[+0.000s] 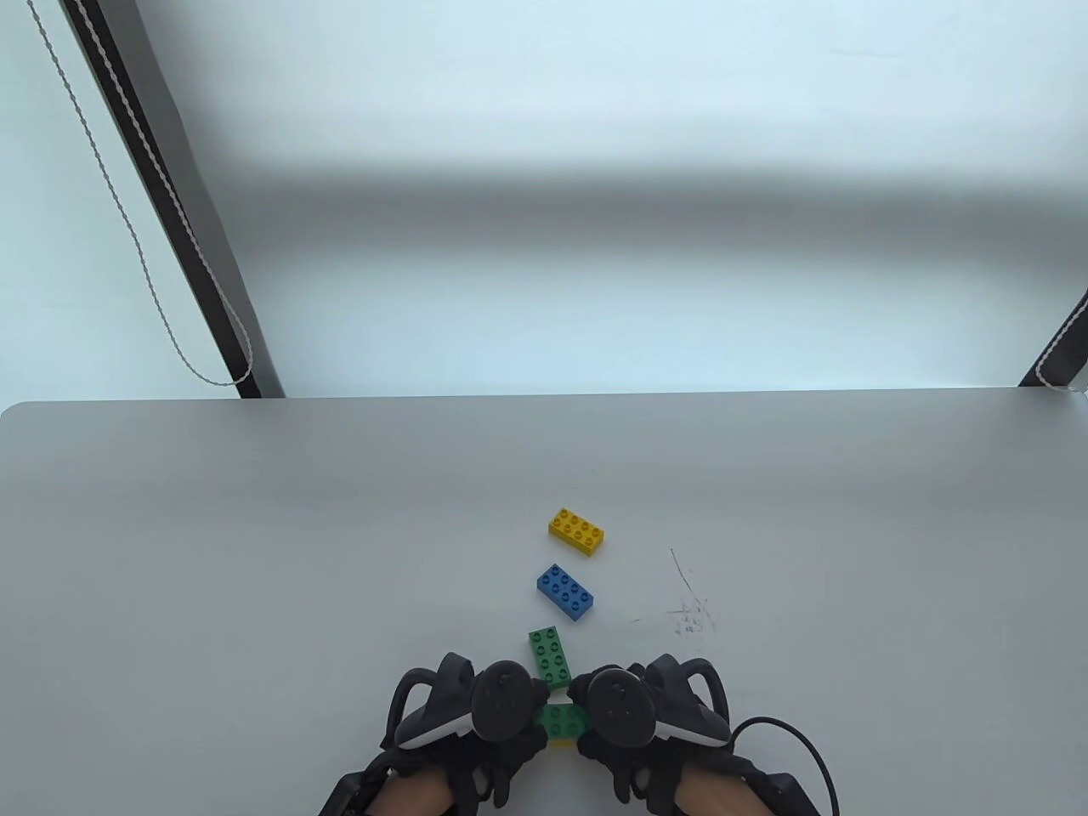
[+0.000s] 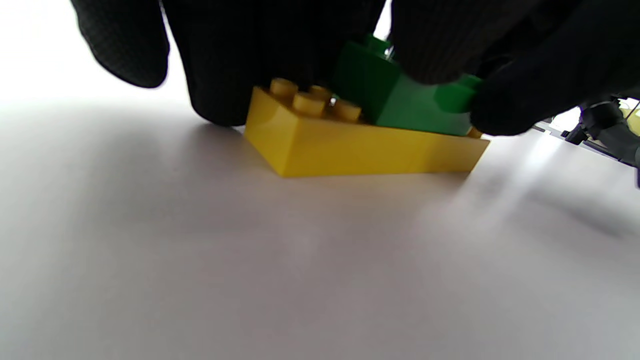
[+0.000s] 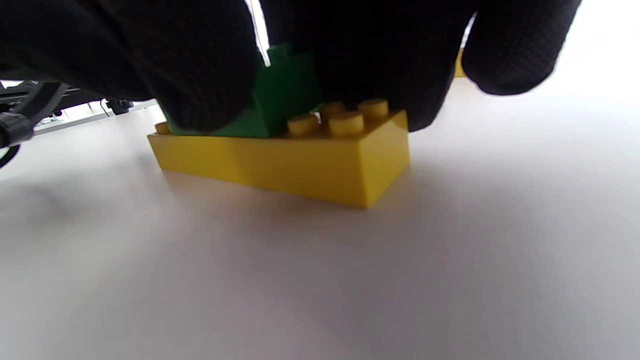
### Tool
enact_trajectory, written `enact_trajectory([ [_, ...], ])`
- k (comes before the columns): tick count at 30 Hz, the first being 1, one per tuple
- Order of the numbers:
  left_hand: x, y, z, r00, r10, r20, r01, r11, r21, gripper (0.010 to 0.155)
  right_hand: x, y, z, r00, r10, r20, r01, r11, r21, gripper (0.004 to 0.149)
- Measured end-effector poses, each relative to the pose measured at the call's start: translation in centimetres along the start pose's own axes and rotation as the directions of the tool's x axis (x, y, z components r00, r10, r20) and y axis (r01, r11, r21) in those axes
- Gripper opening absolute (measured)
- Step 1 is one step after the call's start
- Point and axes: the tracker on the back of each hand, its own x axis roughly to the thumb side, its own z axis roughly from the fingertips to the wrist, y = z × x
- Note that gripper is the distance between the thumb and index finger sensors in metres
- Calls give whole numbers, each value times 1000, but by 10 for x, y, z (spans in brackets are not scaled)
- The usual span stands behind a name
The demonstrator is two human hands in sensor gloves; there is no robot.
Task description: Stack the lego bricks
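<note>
Both hands meet at the table's near edge over a small green brick (image 1: 562, 719) that sits on top of a yellow brick (image 1: 561, 742). My left hand (image 1: 534, 712) grips the green brick's left side and my right hand (image 1: 588, 718) its right side. In the left wrist view the green brick (image 2: 407, 102) covers part of the yellow brick (image 2: 360, 147), which lies flat on the table; gloved fingers (image 2: 235, 60) close around both. The right wrist view shows the same green brick (image 3: 282, 100) on the yellow brick (image 3: 300, 162), with fingers (image 3: 390, 55) over it.
Three loose bricks lie in a line beyond the hands: a green one (image 1: 550, 656) just ahead, a blue one (image 1: 565, 592), and a yellow one (image 1: 577, 530) farthest. Pen scribbles (image 1: 690, 614) mark the table to the right. A cable (image 1: 799, 748) trails from my right wrist.
</note>
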Motion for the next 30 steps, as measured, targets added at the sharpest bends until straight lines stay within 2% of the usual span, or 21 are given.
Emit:
enact_trajectory([
  [10,-2,-5,-3,998,53,-30,-56,995,-84,64,-2,2,-2,999,-30,-18,31,999,26,66],
  [22,-3,-5,-4,997,66,-28,-68,992,-108,64,-7,1,-7,996,-81,-23,83,994,66,67],
  [25,-3,-5,-4,997,72,-31,-75,990,-117,64,-12,-3,-13,991,-129,-27,131,986,105,68],
  [30,-3,-5,-4,996,78,-34,-82,988,-127,64,-20,-17,-25,977,-212,-30,214,973,91,71],
])
